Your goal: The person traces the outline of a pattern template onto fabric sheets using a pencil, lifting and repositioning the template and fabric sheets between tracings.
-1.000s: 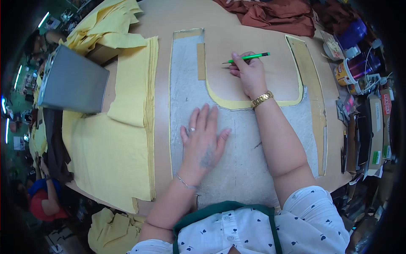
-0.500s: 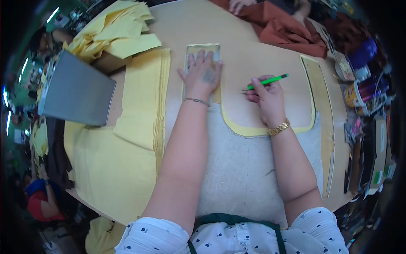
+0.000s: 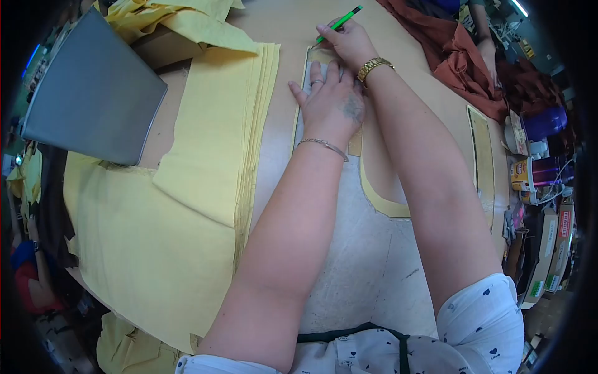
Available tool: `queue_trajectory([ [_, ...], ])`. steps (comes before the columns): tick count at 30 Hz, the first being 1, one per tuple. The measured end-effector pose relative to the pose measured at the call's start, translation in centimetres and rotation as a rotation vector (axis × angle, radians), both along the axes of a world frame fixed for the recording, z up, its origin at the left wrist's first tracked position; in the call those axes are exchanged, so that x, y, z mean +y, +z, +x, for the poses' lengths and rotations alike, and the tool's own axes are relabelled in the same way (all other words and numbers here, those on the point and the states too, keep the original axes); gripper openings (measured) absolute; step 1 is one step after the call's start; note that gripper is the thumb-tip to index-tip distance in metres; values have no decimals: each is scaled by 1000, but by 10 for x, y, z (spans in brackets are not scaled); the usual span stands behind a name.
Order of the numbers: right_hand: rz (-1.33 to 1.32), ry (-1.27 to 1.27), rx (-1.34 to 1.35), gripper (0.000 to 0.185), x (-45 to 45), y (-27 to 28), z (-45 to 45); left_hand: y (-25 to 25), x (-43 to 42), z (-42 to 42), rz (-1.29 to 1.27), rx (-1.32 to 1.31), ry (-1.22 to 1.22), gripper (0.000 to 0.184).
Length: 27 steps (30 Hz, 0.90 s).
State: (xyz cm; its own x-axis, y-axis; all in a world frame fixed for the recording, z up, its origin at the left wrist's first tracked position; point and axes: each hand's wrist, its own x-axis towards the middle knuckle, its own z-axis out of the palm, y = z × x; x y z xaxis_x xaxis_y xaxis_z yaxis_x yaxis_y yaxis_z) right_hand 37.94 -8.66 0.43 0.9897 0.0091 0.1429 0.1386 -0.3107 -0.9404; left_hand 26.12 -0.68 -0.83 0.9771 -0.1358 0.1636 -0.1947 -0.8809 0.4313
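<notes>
My left hand (image 3: 334, 100) lies flat with fingers spread on the far end of the left strip of a grey pattern board (image 3: 367, 274). Just beyond it, my right hand (image 3: 350, 42) holds a green pencil (image 3: 339, 24), its tip at the board's far left corner. Yellow fabric (image 3: 383, 204) shows as a border along the board's curved inner edge. The brown right strip (image 3: 483, 149) of the board is partly hidden behind my right forearm.
Layered yellow fabric (image 3: 205, 143) and a grey metal block (image 3: 96, 90) stand at the left. Rust-coloured cloth (image 3: 464, 68) lies at the far right, near another person's hand (image 3: 488, 56). Cups, a purple container (image 3: 544, 123) and boxes (image 3: 548, 249) line the right edge.
My left hand has slid from the board's middle to the far end of its left strip. My right hand has carried the pencil from the cut-out to the far left corner. The view has shifted.
</notes>
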Motion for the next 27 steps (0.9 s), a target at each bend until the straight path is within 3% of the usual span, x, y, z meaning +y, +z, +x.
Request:
queue_trajectory([
  [7,38,27,-39,30,-3,-13,9,-1,-1,-2,-104,-55,-5,38],
  [13,-227,41,-152,23,-33,-12,2,3,0,-1,14,14,3,44],
  [14,-72,119,-99,20,-48,-13,0,2,-1,-1,34,11,4,45],
  [17,21,56,-92,18,-49,-13,-7,1,-2,-1,52,5,9,44],
  [19,-240,41,-105,17,-25,-4,-7,1,-2,-1,40,-3,-2,44],
  [21,-282,-56,103,8,9,49,-50,2,-1,0,7,-13,-4,43],
  [24,-320,-10,-82,17,-42,-1,-6,1,-2,0,27,15,-1,43],
  [27,-287,-147,4,17,-74,9,-42,6,1,-2,2,40,-12,43],
])
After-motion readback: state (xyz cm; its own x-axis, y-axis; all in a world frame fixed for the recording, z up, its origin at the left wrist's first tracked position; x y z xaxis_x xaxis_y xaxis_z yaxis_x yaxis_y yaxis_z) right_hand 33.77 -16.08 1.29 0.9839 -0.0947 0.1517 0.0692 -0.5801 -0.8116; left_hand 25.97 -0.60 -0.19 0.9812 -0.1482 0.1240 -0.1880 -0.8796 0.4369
